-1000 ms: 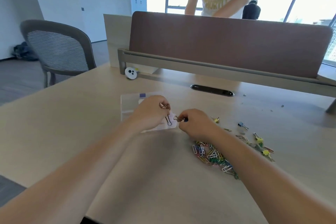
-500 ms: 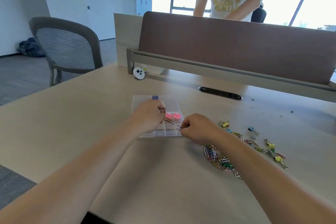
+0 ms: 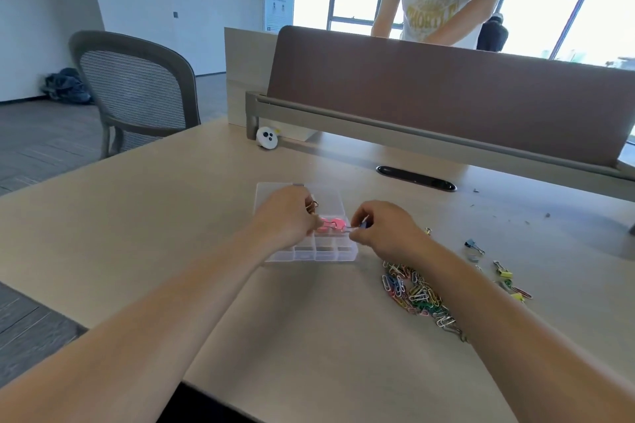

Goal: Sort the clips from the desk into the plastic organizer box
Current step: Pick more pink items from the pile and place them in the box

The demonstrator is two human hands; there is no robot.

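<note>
Over the desk (image 3: 171,233), above the organizer box (image 3: 309,256), left hand (image 3: 285,216) pinches bronze clips (image 3: 312,205), right hand (image 3: 385,230) pinches 1 clip (image 3: 357,227).

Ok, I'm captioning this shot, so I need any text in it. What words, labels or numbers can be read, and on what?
"PHORTL": large yellow letters on the standing person's white T-shirt. The first and last letters are uncertain, and the smaller print around them is blurred.
Poster beside the window: the text is too small to read.
Plastic organizer box and paper clips: no readable label shows.
</note>
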